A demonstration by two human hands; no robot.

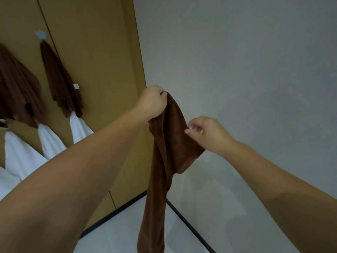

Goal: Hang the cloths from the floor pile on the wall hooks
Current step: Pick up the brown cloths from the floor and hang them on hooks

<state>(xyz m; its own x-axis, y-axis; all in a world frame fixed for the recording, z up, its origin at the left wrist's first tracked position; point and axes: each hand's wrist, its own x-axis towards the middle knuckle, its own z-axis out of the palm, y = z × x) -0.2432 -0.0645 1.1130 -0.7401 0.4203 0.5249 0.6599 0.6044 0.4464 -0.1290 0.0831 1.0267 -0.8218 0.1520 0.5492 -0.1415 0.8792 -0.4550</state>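
Note:
A long brown cloth [164,161] hangs down in front of me at the room's corner. My left hand [152,103] grips its top end, where a small dark loop sticks out above the fingers. My right hand [206,134] is beside the cloth's right edge, lower down, fingers curled and pinching or touching the fabric there. On the tan wall panel at left, a brown cloth [58,79] hangs from a pale hook [40,34]. Another brown cloth [16,88] hangs at the far left, its hook out of view.
White cloths [49,143] hang below the brown ones on the tan panel [102,52]. A plain grey wall [237,61] fills the right side. The pale floor [136,225] with dark skirting shows at the bottom. No floor pile is in view.

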